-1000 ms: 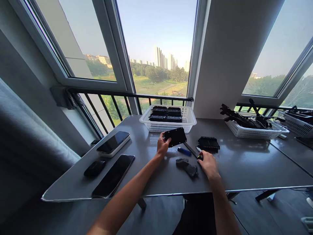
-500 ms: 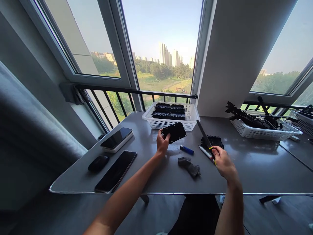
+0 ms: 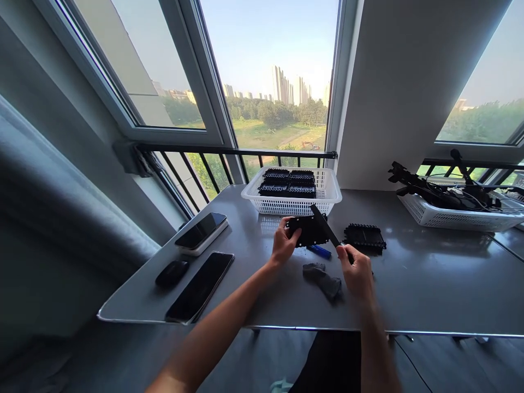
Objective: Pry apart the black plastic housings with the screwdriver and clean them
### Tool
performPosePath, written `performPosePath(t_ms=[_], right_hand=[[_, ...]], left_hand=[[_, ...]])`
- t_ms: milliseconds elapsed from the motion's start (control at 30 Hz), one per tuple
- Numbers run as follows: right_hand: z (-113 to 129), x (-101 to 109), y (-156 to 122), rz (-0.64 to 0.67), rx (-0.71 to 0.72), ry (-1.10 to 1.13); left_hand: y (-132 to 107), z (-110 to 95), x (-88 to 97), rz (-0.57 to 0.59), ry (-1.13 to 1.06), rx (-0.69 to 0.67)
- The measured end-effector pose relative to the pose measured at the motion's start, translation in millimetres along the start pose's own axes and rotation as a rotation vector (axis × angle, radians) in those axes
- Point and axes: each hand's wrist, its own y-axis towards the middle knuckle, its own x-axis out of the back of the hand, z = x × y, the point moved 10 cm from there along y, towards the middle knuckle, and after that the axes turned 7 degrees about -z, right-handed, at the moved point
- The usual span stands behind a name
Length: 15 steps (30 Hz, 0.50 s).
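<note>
My left hand is closed on the left end of a flat black plastic plate with small holes along its edges, tilted above the table. In my right hand is a flat file, its dark blade slanting up and left across the plate's right part. Whether blade and plate touch, I cannot tell. Just below the plate lies a blue lighter, partly covered by it. A crumpled grey cloth rests between my forearms. Another black plastic part with toothed edges lies beyond my right hand.
A white basket holding several black toothed parts stands by the window. To the right, another white basket carries black parts and cables. On the left lie a phone, a black mouse and a phone on a white box.
My right hand has moved left, bringing the file from beside the toothed part to across the plate. The plate is now held more level. The white pen is now hidden from view.
</note>
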Motion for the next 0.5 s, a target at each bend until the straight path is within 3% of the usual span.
performPosePath(t_ms=[233,500], right_hand=[[14.2,-6.0,-4.2,0.010,0.137,-0.118],[5.8,-8.9,-5.8,-0.062,0.042,-0.192]], left_hand=[[-13.7,-10.0,-13.4,0.058,0.033,-0.026],[-25.1,-24.0,-24.2,0.128,-0.018,-0.033]])
